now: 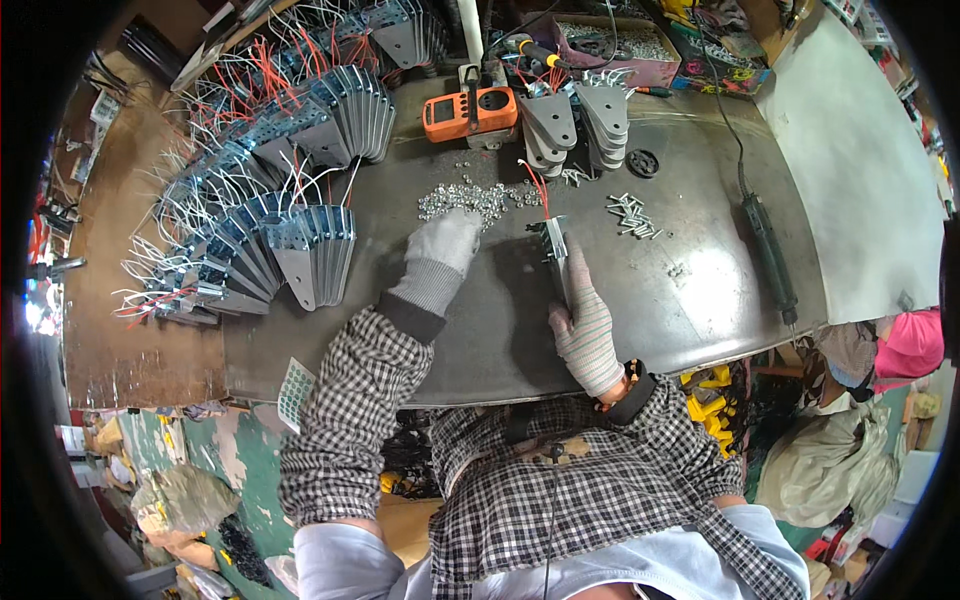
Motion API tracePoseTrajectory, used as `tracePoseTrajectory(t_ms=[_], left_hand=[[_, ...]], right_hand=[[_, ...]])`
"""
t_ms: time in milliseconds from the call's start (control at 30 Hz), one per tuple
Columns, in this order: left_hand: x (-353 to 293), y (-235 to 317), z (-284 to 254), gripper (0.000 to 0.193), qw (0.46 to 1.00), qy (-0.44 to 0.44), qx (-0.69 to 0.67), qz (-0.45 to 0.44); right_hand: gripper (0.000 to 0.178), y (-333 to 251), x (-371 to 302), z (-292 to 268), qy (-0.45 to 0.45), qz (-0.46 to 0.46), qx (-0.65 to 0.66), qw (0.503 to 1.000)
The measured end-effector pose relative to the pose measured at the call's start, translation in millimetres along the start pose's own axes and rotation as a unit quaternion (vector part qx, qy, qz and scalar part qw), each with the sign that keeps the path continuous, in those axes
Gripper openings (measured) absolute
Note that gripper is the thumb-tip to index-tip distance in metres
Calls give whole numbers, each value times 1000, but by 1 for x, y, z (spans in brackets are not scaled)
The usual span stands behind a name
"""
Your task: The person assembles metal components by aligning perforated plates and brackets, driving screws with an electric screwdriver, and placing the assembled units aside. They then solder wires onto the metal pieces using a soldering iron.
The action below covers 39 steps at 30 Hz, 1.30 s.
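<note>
My left hand [445, 245], in a pale knit glove, reaches to the near edge of a pile of small silver nuts [468, 200]. Its fingers are curled down into the pile, so whatever they pinch is hidden. In a striped glove, my right hand [588, 340] grips a grey metal bracket [556, 255], seen nearly edge-on, with the index finger stretched along its side. Red wires [538, 188] rise from a small part at the bracket's far end. A scatter of silver screws [632, 216] lies to the right of this bracket.
Rows of wired grey brackets [310, 255] fill the left side. More brackets [548, 130] stand at the back beside an orange meter [470, 113]. A black round part [643, 163] lies near them. A corded electric screwdriver [768, 260] lies at right; a parts box [620, 50] stands behind.
</note>
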<state>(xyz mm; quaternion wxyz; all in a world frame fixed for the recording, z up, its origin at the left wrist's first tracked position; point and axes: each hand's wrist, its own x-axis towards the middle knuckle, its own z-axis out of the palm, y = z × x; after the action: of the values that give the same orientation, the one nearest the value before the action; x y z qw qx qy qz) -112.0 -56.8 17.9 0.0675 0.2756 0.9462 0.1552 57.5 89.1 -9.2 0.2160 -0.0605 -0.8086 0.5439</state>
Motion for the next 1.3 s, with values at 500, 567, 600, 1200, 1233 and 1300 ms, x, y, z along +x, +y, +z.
tracePoseTrajectory(t_ms=[500,567,600,1200,1233,1300], left_hand=[[-24,38,46,16,745,-3,-667,-13],[-36,60,58,7,567,15,-823,-18],[-41,65,60,16,635,54,-771,-10],[-55,84,47,23,891,282,-340,100],[-54,88,47,23,890,277,-347,108],[-52,89,49,24,891,265,-354,104]], right_hand=[[84,1,1,0,18,1,9,1000],[84,0,1,0,12,-5,7,1000],[85,1,1,1,16,-8,3,1000],[53,44,32,-227,177,160,-673,700],[52,66,25,-268,145,231,-619,737],[53,80,15,-309,115,140,-423,888]])
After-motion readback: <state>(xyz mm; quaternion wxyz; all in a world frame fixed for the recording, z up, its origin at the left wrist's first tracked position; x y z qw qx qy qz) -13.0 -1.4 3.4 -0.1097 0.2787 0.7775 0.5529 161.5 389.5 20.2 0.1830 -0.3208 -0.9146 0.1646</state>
